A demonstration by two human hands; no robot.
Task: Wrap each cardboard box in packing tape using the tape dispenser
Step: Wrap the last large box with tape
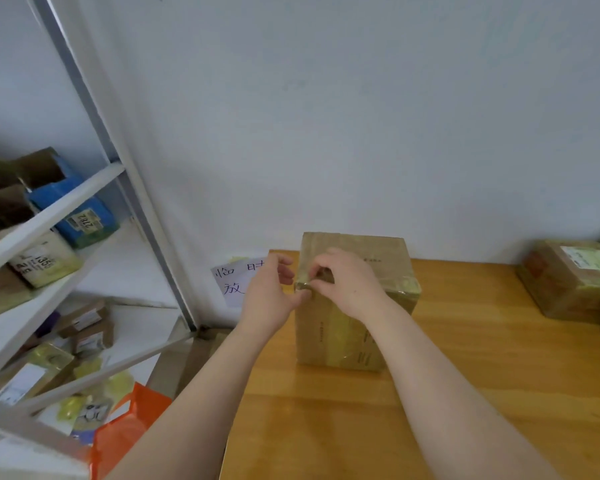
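Cardboard box [312, 337]: upright on wooden worktop [465, 393], banded with packing tape [400, 284]. Right hand [343, 282] pinches tape at the box's upper left edge. Left hand [271, 292] is close beside it, thumb at the same spot, grip unclear. Left of box: wall note [231, 282], handwritten "临时 放"; blue shelf parcel [87, 220] marked "2782". Right of box: second taped box [568, 282].

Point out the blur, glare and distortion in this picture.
Head view: soft overall, fine print on the box unreadable; left hand and right hand slightly smeared at its corner; the wide lens tilts the shelf post; a pale sheen lies on the table and tape; light even, shadows faint.
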